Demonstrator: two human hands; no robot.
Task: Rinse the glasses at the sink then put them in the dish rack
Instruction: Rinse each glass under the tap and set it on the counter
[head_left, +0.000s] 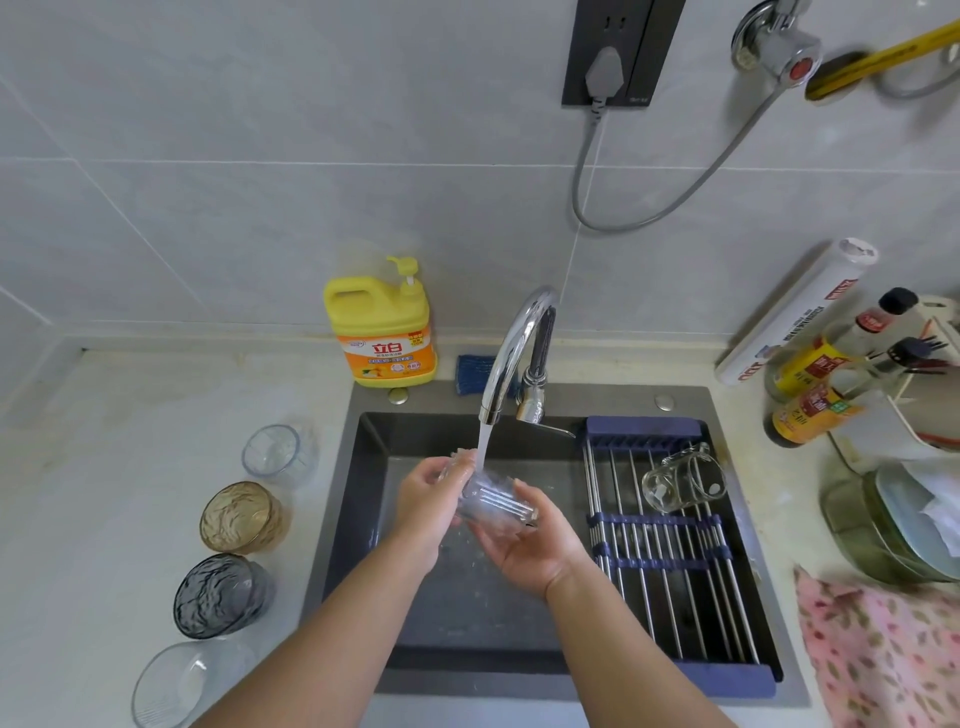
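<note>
- Both hands clasp a clear ribbed glass (493, 501) over the sink (363, 467). The left hand (428, 501) curls round its mouth end, and the right hand (530, 553) cups the base from below with fingers wrapped on it.
- The glass lies tipped on its side directly under the water stream (483, 447) from the tap (514, 348). This seems meant to let water run over the wall and rim and drain into the basin.
- The dish rack (670, 561) spans the right part of the sink, near the held glass at three o'clock. One glass mug (680, 478) lies on its side at the rack's far end, toward two o'clock.
- Four more glasses line the counter (104, 467) between ten and seven o'clock: a clear glass (272, 449), an amber glass (241, 514), a grey glass (221, 592) and a wide clear glass (187, 680). They are judged not yet rinsed.
- Room for the held glass shows on the rods at four o'clock, a short sideways carry away. The rack's blue frame edge and the spout at twelve o'clock are the edges to clear, and the wet glass is likely slippery.
</note>
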